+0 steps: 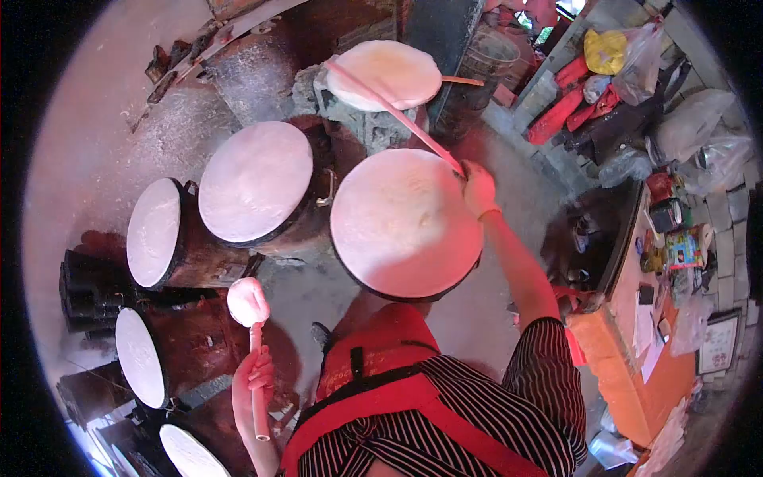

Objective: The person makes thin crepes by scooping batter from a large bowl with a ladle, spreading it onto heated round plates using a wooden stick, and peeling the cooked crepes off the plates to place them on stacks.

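My right hand (478,189) is closed round the near end of a long flat stick (389,107), over the right edge of a round pot filled with pale material (397,222). The stick's far end lies over a pale round slab (389,75) on a block stand. At the lower left, my left hand (261,370) grips the handle of a ladle (249,302), whose round head is coated in white. The ladle is held upright, apart from the pots.
Further pale-topped pots (256,182) stand to the left, some tilted. An orange-sided table (608,374) with papers and packets is at the right. Red cloths and plastic bags (642,63) lie at the upper right. A bucket (493,49) stands behind.
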Tool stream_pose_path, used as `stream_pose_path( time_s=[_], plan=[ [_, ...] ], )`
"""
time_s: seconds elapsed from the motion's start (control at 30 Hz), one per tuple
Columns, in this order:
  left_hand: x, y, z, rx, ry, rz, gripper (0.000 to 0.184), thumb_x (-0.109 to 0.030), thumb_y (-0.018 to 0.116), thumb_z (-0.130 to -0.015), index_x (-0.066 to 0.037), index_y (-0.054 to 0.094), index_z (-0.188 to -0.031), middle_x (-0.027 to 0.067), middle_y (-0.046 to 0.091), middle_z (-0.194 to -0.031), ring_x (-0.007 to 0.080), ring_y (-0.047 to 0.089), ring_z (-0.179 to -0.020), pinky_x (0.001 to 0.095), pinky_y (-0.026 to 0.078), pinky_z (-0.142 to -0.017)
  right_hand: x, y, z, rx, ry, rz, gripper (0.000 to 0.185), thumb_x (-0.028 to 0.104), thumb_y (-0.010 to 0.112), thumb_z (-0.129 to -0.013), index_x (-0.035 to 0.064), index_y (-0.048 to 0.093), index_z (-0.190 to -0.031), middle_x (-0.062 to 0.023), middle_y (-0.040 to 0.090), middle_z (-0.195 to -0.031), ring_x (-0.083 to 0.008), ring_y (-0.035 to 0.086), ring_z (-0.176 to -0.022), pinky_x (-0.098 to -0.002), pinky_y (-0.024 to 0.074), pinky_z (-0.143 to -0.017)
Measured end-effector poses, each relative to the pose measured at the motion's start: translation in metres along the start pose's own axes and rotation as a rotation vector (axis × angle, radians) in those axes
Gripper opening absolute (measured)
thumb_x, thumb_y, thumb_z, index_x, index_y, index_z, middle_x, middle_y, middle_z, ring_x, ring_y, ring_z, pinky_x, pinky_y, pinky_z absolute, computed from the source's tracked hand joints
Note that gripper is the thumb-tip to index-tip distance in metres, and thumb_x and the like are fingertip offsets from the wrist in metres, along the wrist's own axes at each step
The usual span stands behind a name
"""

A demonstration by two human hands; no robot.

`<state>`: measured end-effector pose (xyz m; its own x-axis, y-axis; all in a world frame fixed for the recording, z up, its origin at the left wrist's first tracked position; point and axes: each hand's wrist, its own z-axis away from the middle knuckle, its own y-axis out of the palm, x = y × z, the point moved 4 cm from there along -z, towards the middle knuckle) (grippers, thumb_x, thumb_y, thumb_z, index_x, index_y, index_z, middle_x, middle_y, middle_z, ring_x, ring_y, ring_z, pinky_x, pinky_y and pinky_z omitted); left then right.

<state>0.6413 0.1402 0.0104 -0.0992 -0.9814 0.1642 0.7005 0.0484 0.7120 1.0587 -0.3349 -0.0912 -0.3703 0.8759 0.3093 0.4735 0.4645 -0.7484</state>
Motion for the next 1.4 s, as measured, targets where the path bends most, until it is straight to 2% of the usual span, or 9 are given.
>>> stream_pose_path(
  time_s=[0.27,0.5,0.83,0.9,1.1,1.27,1.3,1.33,1.4],
  plan=[
    [0.111,0.033,-0.009,0.089,0.056,0.026,0.026,-0.010,0.041,-0.103,0.009,0.048,-0.120,0.0058,0.044,-0.079,0.0087,0.041,-0.054,0.0200,0.035,-0.039,-0.064,0.041,-0.041,0.552,0.339,-0.184,0.038,0.046,0.064,-0.084,0.0144,0.071,-0.103,-0.0167,0.069,-0.093,-0.0367,0.067,-0.088,-0.0448,0.0502,-0.077],
    [0.130,0.045,-0.019,0.040,0.127,-0.078,0.027,-0.010,0.041,-0.103,0.008,0.047,-0.122,0.0048,0.046,-0.075,0.0088,0.041,-0.054,0.0194,0.036,-0.041,-0.061,0.048,-0.036,0.367,0.159,-0.347,0.041,0.046,0.068,-0.083,0.0086,0.072,-0.098,-0.0170,0.070,-0.088,-0.0363,0.067,-0.081,-0.0441,0.0514,-0.073],
    [0.105,0.053,-0.039,-0.006,0.152,-0.267,0.021,-0.010,0.051,-0.099,0.005,0.048,-0.113,0.0023,0.043,-0.075,0.0046,0.036,-0.052,0.0152,0.028,-0.036,-0.043,-0.012,-0.241,0.522,0.367,-1.059,0.021,0.011,0.062,-0.090,0.0005,0.072,-0.105,-0.0027,0.068,-0.085,-0.0130,0.059,-0.071,-0.0284,0.0480,-0.065],
    [0.091,0.065,-0.048,0.009,0.131,-0.311,0.020,-0.010,0.051,-0.099,0.005,0.048,-0.112,0.0021,0.043,-0.074,0.0043,0.036,-0.053,0.0153,0.028,-0.036,0.036,-0.088,-0.289,0.344,0.088,0.126,0.035,0.032,0.059,-0.091,-0.0009,0.065,-0.103,-0.0154,0.069,-0.091,-0.0266,0.067,-0.077,-0.0345,0.0520,-0.065],
    [0.026,0.102,-0.090,0.046,0.066,-0.284,0.019,-0.009,0.051,-0.098,0.005,0.049,-0.112,0.0014,0.042,-0.074,0.0049,0.035,-0.052,0.0154,0.027,-0.037,0.092,-0.063,-0.358,-0.419,-0.609,0.264,0.051,0.029,0.065,-0.082,0.0174,0.056,-0.131,-0.0100,0.061,-0.124,-0.0314,0.057,-0.115,-0.0474,0.0431,-0.098],
    [-0.035,0.144,-0.124,-0.052,0.177,-0.497,0.020,-0.011,0.053,-0.098,-0.001,0.051,-0.115,0.0004,0.041,-0.073,0.0049,0.035,-0.051,0.0168,0.026,-0.036,0.107,0.098,-0.340,-0.133,-0.577,0.153,0.042,0.016,0.061,-0.079,0.0198,0.061,-0.121,-0.0069,0.060,-0.120,-0.0283,0.056,-0.113,-0.0463,0.0435,-0.097],
    [-0.045,0.153,-0.130,-0.040,0.167,-0.502,0.020,-0.011,0.053,-0.098,-0.001,0.051,-0.115,0.0004,0.041,-0.073,0.0049,0.035,-0.051,0.0168,0.026,-0.036,0.027,0.215,-0.334,-0.033,-0.300,-0.395,0.045,0.022,0.060,-0.083,0.0216,0.059,-0.128,-0.0074,0.058,-0.125,-0.0286,0.055,-0.116,-0.0487,0.0453,-0.094],
    [-0.053,0.161,-0.135,-0.061,0.203,-0.554,0.019,-0.011,0.053,-0.098,-0.001,0.051,-0.114,0.0003,0.041,-0.074,0.0050,0.035,-0.051,0.0168,0.026,-0.036,0.075,0.185,-0.306,-0.037,-0.437,0.557,0.048,0.029,0.060,-0.085,0.0235,0.057,-0.132,-0.0078,0.056,-0.128,-0.0294,0.054,-0.116,-0.0504,0.0454,-0.093],
    [-0.068,0.174,-0.142,-0.071,0.232,-0.535,0.019,-0.011,0.052,-0.098,-0.002,0.050,-0.114,0.0005,0.041,-0.075,0.0050,0.035,-0.051,0.0165,0.027,-0.037,0.080,0.215,-0.282,-0.049,-0.350,0.354,0.037,0.024,0.067,-0.077,0.0255,0.067,-0.114,-0.0043,0.060,-0.118,-0.0292,0.057,-0.111,-0.0470,0.0481,-0.089]
  ],
)
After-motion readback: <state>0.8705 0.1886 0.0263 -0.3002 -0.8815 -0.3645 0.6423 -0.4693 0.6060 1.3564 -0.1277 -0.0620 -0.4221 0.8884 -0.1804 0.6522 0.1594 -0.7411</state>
